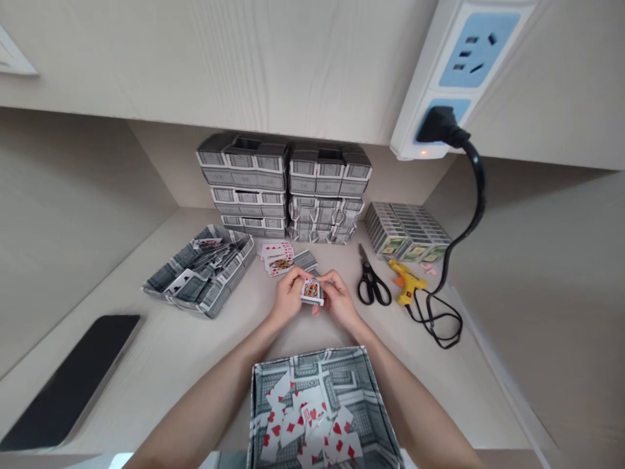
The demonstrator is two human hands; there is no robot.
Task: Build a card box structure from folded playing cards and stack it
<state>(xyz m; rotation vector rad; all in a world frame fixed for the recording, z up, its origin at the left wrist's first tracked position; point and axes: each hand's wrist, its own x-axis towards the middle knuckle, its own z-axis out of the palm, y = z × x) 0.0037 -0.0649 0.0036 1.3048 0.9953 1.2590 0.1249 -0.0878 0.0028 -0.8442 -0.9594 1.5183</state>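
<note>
My left hand (289,296) and my right hand (339,301) meet over the middle of the desk. Between their fingers is a playing card (311,290) with a court figure facing up; its near edge looks folded down. Just beyond my fingers lie face-down playing cards (305,260) and a fan of face-up cards (278,255). Close to my body, between my forearms, stands a large box made of cards (312,359), with several red-suit cards (312,420) lying loose inside.
At left are a card-made tray (215,303) of loose pieces and a black slab (68,384). Card-made boxes (251,170) are stacked behind. To the right lie black scissors (372,285), a yellow glue gun (407,280) with its cord, and packed card decks (407,231). A power strip (459,71) hangs above.
</note>
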